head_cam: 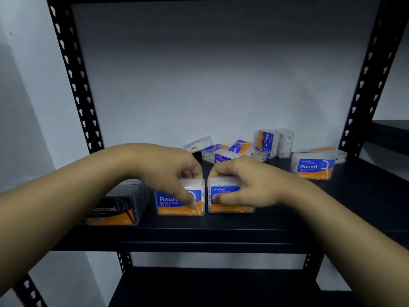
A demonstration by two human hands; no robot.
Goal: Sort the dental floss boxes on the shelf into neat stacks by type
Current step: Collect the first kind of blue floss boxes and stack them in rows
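Two blue-and-orange Round floss boxes stand side by side near the front of the black shelf [199,231]. My left hand [170,171] grips the left Round box [171,203] from above, thumb across its label. My right hand [245,182] grips the right box [228,189], fingers over its front. A dark Charcoal box [117,207] stands left of them, partly behind my left forearm. Behind lies a loose pile of blue-and-orange boxes [232,150], some tilted. Another Round box [314,166] stands at the right, and one upright box [266,141] at the back.
Black perforated uprights [75,80] frame the shelf on both sides. A white wall is behind. A lower shelf [221,289] shows below. A clear box [286,141] stands by the upright one, and another clear box [198,142] lies at the back.
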